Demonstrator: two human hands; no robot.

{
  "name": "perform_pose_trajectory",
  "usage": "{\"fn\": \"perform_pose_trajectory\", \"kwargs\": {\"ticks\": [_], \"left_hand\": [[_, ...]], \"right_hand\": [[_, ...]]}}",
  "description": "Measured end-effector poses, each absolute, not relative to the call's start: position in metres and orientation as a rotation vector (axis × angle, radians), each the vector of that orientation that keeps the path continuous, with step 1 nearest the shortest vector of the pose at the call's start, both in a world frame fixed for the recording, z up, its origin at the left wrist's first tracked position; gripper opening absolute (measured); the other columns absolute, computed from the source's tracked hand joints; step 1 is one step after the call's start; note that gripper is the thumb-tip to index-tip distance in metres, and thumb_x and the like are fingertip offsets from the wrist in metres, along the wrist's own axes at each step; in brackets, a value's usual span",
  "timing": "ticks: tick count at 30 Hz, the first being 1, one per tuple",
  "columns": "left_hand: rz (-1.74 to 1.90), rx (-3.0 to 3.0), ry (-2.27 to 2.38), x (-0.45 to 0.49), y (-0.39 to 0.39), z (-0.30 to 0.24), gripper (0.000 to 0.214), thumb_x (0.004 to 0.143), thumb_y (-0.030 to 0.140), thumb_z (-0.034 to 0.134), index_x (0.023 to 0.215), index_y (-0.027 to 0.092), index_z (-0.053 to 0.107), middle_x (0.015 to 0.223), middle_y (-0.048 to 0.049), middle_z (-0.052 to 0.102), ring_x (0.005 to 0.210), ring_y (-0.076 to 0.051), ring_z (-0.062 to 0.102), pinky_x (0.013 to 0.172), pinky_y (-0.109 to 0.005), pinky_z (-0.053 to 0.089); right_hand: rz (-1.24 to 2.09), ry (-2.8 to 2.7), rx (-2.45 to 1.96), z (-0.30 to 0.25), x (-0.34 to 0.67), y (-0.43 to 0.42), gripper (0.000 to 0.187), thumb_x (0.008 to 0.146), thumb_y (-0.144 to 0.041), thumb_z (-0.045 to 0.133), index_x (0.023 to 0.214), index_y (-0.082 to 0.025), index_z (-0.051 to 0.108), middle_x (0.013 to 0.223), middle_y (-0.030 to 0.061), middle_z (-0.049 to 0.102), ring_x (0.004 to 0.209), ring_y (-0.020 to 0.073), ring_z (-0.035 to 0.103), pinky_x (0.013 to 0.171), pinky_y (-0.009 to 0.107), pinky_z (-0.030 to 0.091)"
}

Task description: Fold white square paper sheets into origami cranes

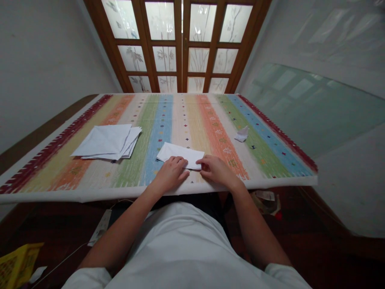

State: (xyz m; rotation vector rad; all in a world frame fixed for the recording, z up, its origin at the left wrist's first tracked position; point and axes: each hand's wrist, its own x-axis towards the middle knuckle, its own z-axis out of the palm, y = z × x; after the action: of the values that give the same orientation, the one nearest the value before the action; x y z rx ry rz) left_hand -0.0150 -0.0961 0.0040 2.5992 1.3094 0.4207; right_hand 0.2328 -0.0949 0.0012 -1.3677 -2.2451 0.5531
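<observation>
From the head view, we look down over our own white T-shirt (180,245) at a striped woven rug (168,120) spread over a tabletop. Both of our hands rest at the rug's near side, and a folded white paper sheet (180,155) lies flat on the rug directly in front of them.

Our left hand (170,174) lies at the sheet's near edge, with its fingers (177,161) held together, gently curled, and resting on the paper. Our right hand (217,171) comes in from the other side, with its fingertips (201,163) on the sheet's right end near the corner. The two hands stand just apart, with the sheet's near edge running beneath the fingers of both. Neither hand is spread wide, but we cannot tell whether the fingers are pinching the paper or only pressing on it.

To our left, well apart from the hands, lies a loose stack of white paper (106,142), its sheets slightly fanned. To our right, a small crumpled paper scrap (241,134) sits on the green stripe. Beyond the rug stand wooden-framed frosted glass doors (180,44) patterned with bamboo. Down on the floor to the lower left lies a yellow packet (18,265).
</observation>
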Motion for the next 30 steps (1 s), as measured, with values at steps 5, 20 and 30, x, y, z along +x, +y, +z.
{"fn": "perform_pose_trajectory", "kwargs": {"ticks": [5,20,30], "left_hand": [[0.478,2.556,1.282,-0.017,-0.094,0.003,0.017,0.103,0.028,0.067,0.117,0.02,0.071,0.125,-0.0143,0.076,0.12,-0.033,0.067,0.11,-0.048,0.053],[0.515,2.418,1.623,-0.009,-0.085,0.006,0.013,0.111,0.021,0.056,0.118,0.02,0.067,0.108,-0.0113,0.079,0.099,-0.027,0.075,0.079,-0.033,0.052],[0.44,2.519,1.617,-0.008,-0.079,0.001,0.019,0.111,0.02,0.056,0.106,0.019,0.074,0.115,-0.0134,0.075,0.104,-0.027,0.072,0.092,-0.037,0.054]], "right_hand": [[0.369,-2.221,-1.209,-0.002,0.233,-0.088,0.02,0.095,-0.014,0.078,0.11,-0.023,0.086,0.111,0.0101,0.069,0.104,0.0258,0.067,0.097,0.04,0.054],[0.298,-2.211,-1.54,-0.003,0.206,-0.04,0.019,0.106,-0.032,0.07,0.102,-0.018,0.081,0.111,0.0183,0.075,0.103,0.0298,0.07,0.094,0.04,0.054],[0.538,-2.08,-1.529,-0.003,0.207,-0.036,0.01,0.09,-0.024,0.078,0.092,-0.02,0.069,0.094,0.0069,0.075,0.084,0.0214,0.065,0.078,0.033,0.049]]}}
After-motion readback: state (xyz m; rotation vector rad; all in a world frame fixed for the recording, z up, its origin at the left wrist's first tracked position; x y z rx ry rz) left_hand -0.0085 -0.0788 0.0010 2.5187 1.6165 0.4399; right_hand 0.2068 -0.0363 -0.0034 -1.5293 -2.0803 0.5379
